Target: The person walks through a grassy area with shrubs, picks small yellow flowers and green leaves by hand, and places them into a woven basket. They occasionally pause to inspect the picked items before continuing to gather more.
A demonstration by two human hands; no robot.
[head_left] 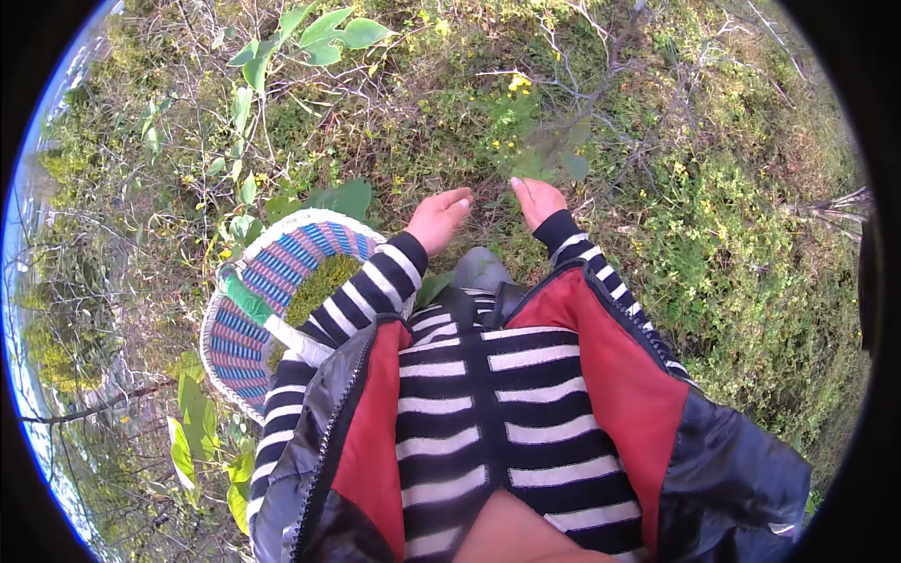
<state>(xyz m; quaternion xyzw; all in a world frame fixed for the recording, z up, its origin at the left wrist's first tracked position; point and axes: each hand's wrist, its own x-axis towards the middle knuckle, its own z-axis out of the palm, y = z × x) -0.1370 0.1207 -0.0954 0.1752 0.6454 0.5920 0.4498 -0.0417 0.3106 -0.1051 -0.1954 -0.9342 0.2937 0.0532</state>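
My left hand [440, 221] is held out in front of my body, its fingers stretched toward the right and nothing visible in them. Facing it across a small gap is my right hand [539, 201], thumb side up; its other fingers are mostly hidden, so its grip does not show. Just beyond the right hand is a motion-blurred leafy stem [554, 145]; whether it touches the hand is unclear. A woven basket [298, 246] with blue, pink and white bands hangs by my left forearm, its handle [248, 298] wrapped in green and white. Small yellow-green blossoms [324, 283] lie inside it.
Yellow flowers [519, 83] grow among low weeds ahead. Bare thin branches [601, 89] reach in at the upper right. Broad green leaves [324, 39] stand at the upper left, and more leaves [192, 422] are beside the basket. A dry stalk [835, 208] juts in at far right.
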